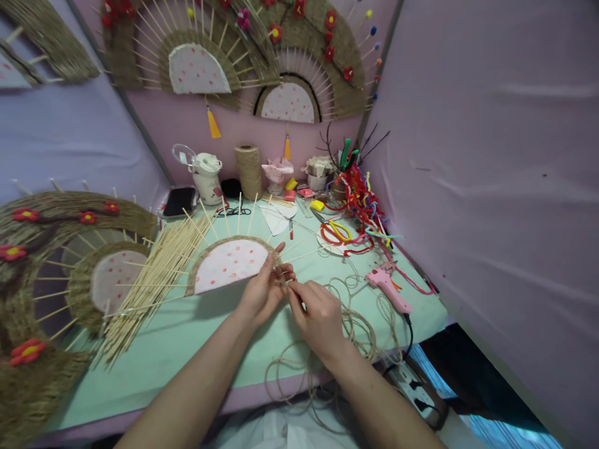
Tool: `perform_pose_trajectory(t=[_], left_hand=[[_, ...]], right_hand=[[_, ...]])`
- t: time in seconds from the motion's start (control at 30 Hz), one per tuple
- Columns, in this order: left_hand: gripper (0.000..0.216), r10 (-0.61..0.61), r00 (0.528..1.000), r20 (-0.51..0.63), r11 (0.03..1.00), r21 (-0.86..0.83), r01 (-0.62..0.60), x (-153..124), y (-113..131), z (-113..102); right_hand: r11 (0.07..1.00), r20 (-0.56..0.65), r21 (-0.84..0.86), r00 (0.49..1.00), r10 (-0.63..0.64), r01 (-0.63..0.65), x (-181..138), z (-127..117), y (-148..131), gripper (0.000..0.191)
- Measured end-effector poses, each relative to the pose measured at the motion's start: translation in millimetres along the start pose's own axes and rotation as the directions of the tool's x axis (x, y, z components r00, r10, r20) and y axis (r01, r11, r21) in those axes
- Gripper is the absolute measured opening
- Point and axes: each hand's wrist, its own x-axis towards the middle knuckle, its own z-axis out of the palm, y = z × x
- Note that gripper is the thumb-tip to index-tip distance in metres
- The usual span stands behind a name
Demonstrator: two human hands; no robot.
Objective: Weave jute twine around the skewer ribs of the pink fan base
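A half-round fan piece (231,265) with a white, red-spotted centre, a twine-wound rim and thin sticks fanning outward is tilted above the table. My left hand (262,285) grips it at its right end, thumb in front and fingers curled behind. Just beside those fingers, my right hand (319,310) is closed in a pinch on jute twine near the rim. The strand between the fingertips is thin and partly hidden. Loose loops of the jute twine (360,330) lie on the table around my right wrist and hang over the front edge.
Bamboo sticks (156,274) are heaped left, beside a finished fan (84,218). A pink glue gun (388,288), scissors (334,232) and pipe cleaners (362,199) lie right. A twine spool (248,171) and white jug (206,178) stand behind; a power strip (414,393) sits below.
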Motion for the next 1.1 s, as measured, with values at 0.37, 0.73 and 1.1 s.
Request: perform_pose_trajectory(t=[0.37, 0.73, 1.1], left_hand=[[0.041, -0.017, 1.0, 0.01, 0.991, -0.132, 0.019, -1.6, 1.2, 0.8], [0.024, 0.094, 0.995, -0.029, 0.989, -0.108, -0.096, -2.9, -0.9, 5.8], [0.026, 0.1, 0.994, -0.034, 0.994, -0.043, -0.101, -1.0, 4.2, 6.7]], right_hand=[[0.993, -0.028, 0.066, 0.995, 0.095, -0.093, -1.7, 8.5, -2.2, 0.018], [0.999, 0.301, 0.006, 0.952, 0.047, -0.052, 8.5, -7.9, 5.7, 0.012], [0.615, 0.345, -0.712, 0.594, 0.726, -0.339, 24.0, -126.7, 98.7, 0.017]])
